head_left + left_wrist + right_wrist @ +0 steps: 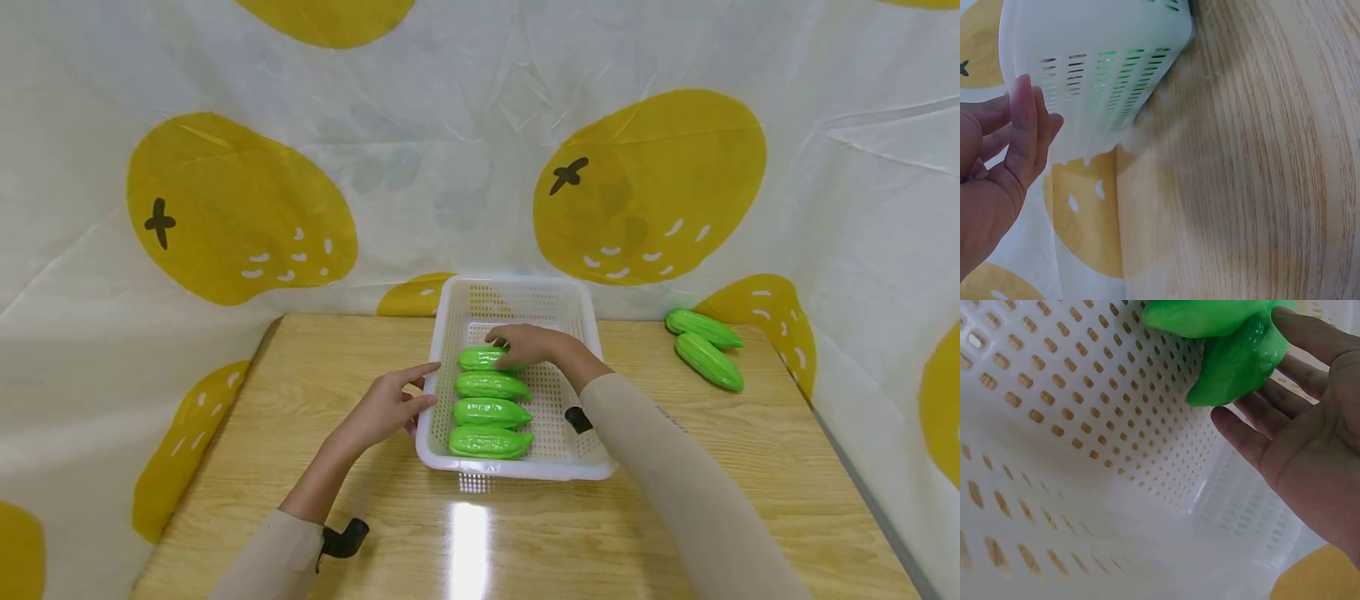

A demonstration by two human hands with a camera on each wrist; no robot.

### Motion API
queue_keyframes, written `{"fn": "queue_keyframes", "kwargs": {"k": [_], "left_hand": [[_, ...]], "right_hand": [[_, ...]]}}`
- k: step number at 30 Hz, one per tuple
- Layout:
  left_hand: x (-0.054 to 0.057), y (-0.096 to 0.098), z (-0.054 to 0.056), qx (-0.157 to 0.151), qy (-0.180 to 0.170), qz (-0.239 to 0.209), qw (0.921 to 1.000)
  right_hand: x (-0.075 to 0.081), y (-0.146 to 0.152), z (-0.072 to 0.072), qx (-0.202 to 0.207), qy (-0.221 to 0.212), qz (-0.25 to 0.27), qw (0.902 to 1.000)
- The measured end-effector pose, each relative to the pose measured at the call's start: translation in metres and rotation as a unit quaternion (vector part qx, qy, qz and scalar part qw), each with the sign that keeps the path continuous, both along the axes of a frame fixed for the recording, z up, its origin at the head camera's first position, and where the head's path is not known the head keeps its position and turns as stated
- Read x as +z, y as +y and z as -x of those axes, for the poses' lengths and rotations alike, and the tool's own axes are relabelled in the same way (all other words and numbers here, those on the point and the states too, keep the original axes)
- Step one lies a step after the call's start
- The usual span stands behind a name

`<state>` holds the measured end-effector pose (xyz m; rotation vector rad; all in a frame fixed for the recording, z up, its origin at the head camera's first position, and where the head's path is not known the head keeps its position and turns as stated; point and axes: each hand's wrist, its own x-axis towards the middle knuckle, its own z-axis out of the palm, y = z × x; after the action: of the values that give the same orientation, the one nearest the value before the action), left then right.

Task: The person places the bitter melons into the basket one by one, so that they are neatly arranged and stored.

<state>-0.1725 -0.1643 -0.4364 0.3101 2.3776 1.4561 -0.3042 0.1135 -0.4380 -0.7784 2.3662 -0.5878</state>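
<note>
A white perforated plastic basket (516,472) stands on the wooden table. Inside, several glossy bright-green toy vegetables with pointed tips, shaped like bitter melons, lie in a row along its left half, tips to the right. My right hand (528,344) reaches in over the farthest toy vegetable (474,358), thumb on its near side and fingers on its far side. The right wrist view shows the thumb on this toy vegetable (1235,369), its neighbour (1194,317) right beside it. My left hand (386,407) rests at the basket's left rim, with fingers (1022,119) extended against the outside wall.
Two more green toy vegetables, one farther back (701,327) and one nearer (708,362), lie side by side at the table's back right. A white cloth (450,208) printed with yellow fruit hangs behind the table (360,350) and along its sides.
</note>
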Motion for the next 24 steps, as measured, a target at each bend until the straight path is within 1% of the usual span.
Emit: {"fn": "queue_keyframes", "kwargs": {"k": [5, 8, 12, 19, 21, 24], "left_hand": [[-0.001, -0.001, -0.001, -0.002, 0.005, 0.002, 1.0000], [0.000, -0.001, -0.001, -0.002, 0.007, 0.002, 1.0000], [0.001, -0.002, 0.000, -0.004, 0.008, 0.000, 1.0000], [-0.001, -0.001, 0.001, -0.007, 0.008, -0.004, 0.9999], [-0.001, -0.001, 0.001, -0.006, 0.007, -0.002, 1.0000], [-0.001, -0.002, 0.002, -0.006, 0.006, 0.001, 1.0000]], "right_hand": [[0.011, 0.004, -0.002, -0.006, -0.010, 0.012, 0.9999], [0.019, 0.007, -0.003, -0.007, -0.008, 0.026, 0.9996], [0.035, 0.015, -0.005, -0.005, 0.011, 0.046, 0.9989], [0.073, 0.032, -0.016, -0.010, 0.055, 0.063, 0.9964], [0.080, 0.038, -0.018, -0.017, 0.067, 0.071, 0.9951], [0.087, 0.050, -0.021, -0.030, 0.082, 0.093, 0.9919]]}}
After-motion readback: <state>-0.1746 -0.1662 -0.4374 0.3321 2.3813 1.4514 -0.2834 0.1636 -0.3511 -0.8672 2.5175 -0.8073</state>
